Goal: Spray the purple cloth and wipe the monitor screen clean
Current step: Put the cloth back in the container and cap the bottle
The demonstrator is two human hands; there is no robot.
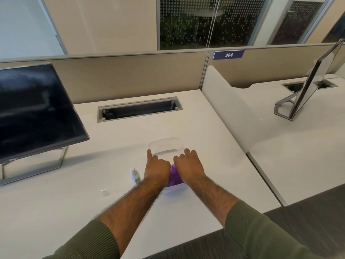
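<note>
From the head camera, we see both hands low over a clear tub (173,187) on the white desk (214,146). Our left hand (156,170) rests on the tub's near-left side with the index finger stretched forward and the other fingers curled under; we cannot tell whether those curled fingers pinch anything. Our right hand (188,166) lies palm down just beside it, fingers bent over the edge of the clear lid (165,145), which sits tilted just ahead of both hands. The fingertips touch the lid, but we cannot tell whether they actually grip it.

The cloth (174,176) is purple and shows in the gap between our two hands, bunched inside the tub, partly hidden by both wrists. Whether either hand touches it we cannot tell.

Just left of our left wrist stands the spray bottle (135,177), white with a green label, upright and apart from the hand. Nearer to us and further left of that wrist lies a small clear cap (105,191) on the desk.

Well to the left of our hands stands the monitor (35,111), its screen dark, on a metal stand. Ahead of our hands, an open cable tray (139,109) is let into the desk. Far to the right, beyond a low divider (225,109), a second monitor (315,79) is seen edge-on.
</note>
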